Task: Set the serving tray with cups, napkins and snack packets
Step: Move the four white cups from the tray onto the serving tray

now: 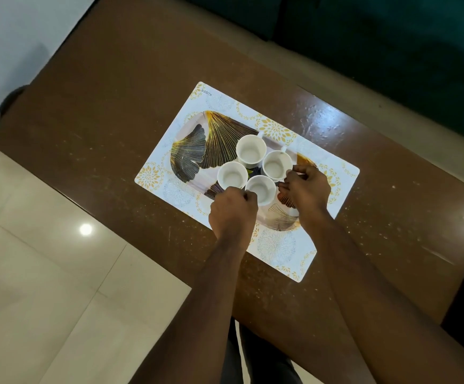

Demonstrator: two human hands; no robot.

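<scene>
A serving tray [189, 151] with a gold and black leaf pattern lies on a white placemat [280, 253]. Several empty white cups stand close together on its middle. My left hand [232, 210] is closed at the near side of the left cup [232, 176], where its handle seems to be. My right hand [307, 189] has its fingers pinched at the right side of the nearest cup [261, 189]. It also touches the rim of the right cup [276, 165]. The far cup [251, 151] stands free. No napkins or snack packets are in view.
The placemat rests on a brown table [109, 106] that runs diagonally across the view. A dark green sofa [391, 45] stands beyond the table. Pale floor tiles [45, 273] lie to the left.
</scene>
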